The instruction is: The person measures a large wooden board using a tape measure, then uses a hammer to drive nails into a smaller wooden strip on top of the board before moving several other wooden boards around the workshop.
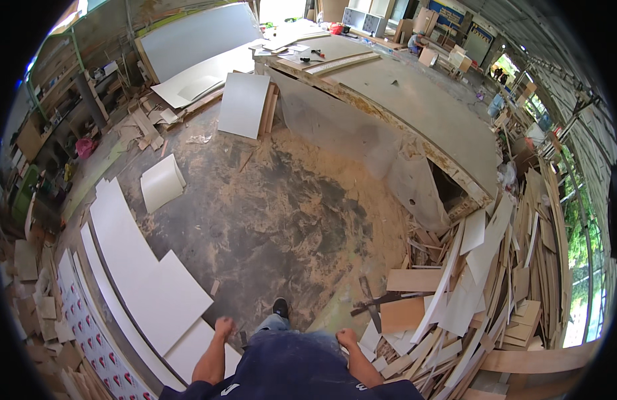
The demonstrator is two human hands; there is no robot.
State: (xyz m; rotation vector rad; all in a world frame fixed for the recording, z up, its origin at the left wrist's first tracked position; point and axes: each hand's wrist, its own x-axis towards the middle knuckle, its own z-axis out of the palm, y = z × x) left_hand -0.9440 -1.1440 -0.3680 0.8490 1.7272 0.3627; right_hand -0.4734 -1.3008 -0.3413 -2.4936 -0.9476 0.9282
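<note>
Left hand [225,327] and right hand [347,338] each show a grip curled closed, seemingly empty. Flat, white rectangular panels [172,287] lie by the left — a misstep might scuff them; loose tan wooden offcuts [403,315] rightward could trip someone.

the big board [138,260] is white, smooth-faced and bare, lying flat with its right edge stepped; whether it is one sheet or two overlapping cannot be told. a second board [202,350], also white, lies flat at the near end of the big board, partly out of view. a white strip [110,293], long and narrow, runs along the left side of the big board, a dark gap between them. well to the right of the big board lie a tan panel [402,316], four-sided, a paler panel [413,280] just beyond it, and white scraps [370,337], jumbled at various angles.
</note>
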